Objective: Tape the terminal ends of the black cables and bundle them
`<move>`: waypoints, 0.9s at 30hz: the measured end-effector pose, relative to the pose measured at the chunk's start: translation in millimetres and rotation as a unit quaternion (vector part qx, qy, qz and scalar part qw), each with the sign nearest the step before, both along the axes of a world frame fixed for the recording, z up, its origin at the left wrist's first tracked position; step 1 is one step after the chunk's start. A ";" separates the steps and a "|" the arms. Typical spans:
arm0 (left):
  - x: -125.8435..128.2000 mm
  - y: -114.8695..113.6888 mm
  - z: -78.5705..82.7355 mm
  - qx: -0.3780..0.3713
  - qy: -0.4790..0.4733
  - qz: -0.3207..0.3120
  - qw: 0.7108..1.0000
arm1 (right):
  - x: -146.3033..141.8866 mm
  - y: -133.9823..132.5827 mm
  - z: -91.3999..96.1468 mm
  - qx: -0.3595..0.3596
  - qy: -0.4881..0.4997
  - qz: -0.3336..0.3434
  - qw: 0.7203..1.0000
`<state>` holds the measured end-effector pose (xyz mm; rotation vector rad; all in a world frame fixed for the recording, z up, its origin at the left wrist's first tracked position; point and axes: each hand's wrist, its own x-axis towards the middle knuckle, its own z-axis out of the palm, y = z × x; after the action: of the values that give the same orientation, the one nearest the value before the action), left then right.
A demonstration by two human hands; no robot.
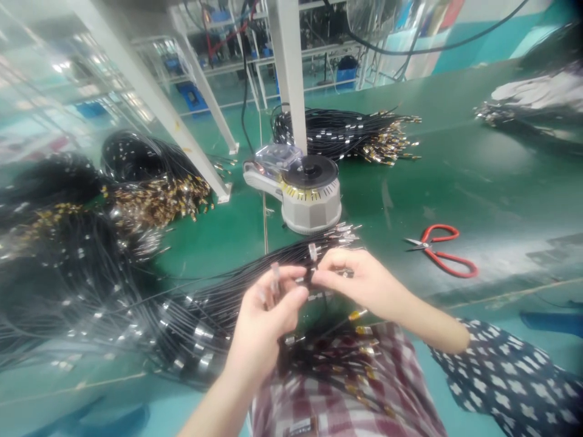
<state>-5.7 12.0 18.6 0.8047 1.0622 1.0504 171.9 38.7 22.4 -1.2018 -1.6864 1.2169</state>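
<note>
My left hand [271,306] is closed, with thumb and forefinger pinched near a black cable with a silver tip [313,252]. A small, clear, blurred strip [275,276] stands up at its fingers. My right hand [359,278] pinches the same cable from the other side, just below the tip. The fingers hide most of the grip. Beneath both hands runs a bundle of black cables [255,273] with silver ends. More cables with gold ends [364,349] lie across the checked cloth on my lap [396,364].
A round white tape dispenser [312,209] stands beyond my hands. Red-handled snips [449,250] lie to the right on the green table [378,212]. Cable heaps sit at left [155,197] and behind the dispenser [346,136]. White posts [291,79] rise from the tabletop.
</note>
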 end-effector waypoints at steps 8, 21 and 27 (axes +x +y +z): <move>6.4 -0.4 -4.2 -0.015 0.017 -0.025 0.999 | 2.4 -7.9 9.1 -0.026 -0.061 0.048 0.997; 10.1 0.6 -0.6 -0.006 0.005 -0.094 0.996 | 28.8 -16.5 7.1 0.018 0.157 0.064 0.985; 6.2 0.8 -0.9 -0.034 -0.004 -0.141 0.989 | 23.9 -17.1 7.8 0.122 0.115 0.138 0.976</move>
<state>0.6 12.8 17.7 0.8667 0.9392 0.7732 195.9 21.5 30.2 -0.6692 -1.8032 1.2147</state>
